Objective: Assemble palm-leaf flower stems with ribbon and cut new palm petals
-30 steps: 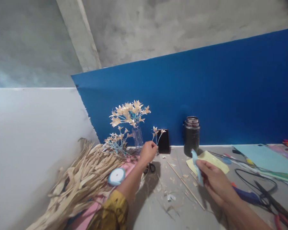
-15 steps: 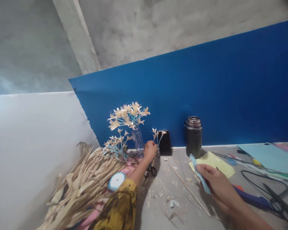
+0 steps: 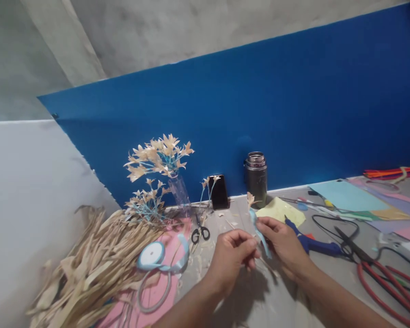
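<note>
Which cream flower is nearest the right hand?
The lone, small cream flower above the thin light-blue strip in the right hand; the other flowers are grouped farther left.

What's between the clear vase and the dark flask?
In the head view, a few small pale flowers stand there, then the propped-up black phone.

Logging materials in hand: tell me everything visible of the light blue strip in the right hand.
The light blue strip is narrow, thin and flexible-looking, like ribbon or paper, slightly twisted. The right hand pinches its upper part; the lower part slants down, above the table. Its top meets a pale flower; whether they are joined is unclear. Whether the left hand touches it, I can't tell.
</note>
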{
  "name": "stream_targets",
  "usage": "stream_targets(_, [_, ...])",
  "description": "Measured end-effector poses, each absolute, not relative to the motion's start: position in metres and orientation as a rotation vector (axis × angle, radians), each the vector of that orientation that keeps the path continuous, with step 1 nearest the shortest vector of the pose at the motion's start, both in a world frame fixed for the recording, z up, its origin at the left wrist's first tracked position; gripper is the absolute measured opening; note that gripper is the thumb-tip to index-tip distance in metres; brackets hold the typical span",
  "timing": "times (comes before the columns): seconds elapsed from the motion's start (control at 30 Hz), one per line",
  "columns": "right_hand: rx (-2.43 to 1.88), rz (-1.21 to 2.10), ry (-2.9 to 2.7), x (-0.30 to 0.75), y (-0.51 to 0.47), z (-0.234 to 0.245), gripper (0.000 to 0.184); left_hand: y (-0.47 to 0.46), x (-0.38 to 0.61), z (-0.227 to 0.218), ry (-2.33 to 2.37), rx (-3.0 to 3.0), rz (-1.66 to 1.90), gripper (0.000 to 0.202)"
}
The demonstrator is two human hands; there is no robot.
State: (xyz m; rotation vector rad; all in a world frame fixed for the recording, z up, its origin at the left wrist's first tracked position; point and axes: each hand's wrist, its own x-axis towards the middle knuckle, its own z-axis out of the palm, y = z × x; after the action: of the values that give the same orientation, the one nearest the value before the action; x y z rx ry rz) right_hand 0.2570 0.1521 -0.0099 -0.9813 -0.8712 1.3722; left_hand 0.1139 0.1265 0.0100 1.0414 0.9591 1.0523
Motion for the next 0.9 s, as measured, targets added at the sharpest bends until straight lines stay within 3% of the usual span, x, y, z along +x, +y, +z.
stream_targets(0.57, [-1.049,1.290,-0.978,0.254,0.148,-0.011,0.034,0.122,0.122,0.004,1.006,1.097,1.066,0.027])
stream_targets(0.9, [-0.958,1.418,-0.775,0.251,0.146,-0.011,0.035,0.118,0.129,-0.006,1.048,1.070,1.034,0.036])
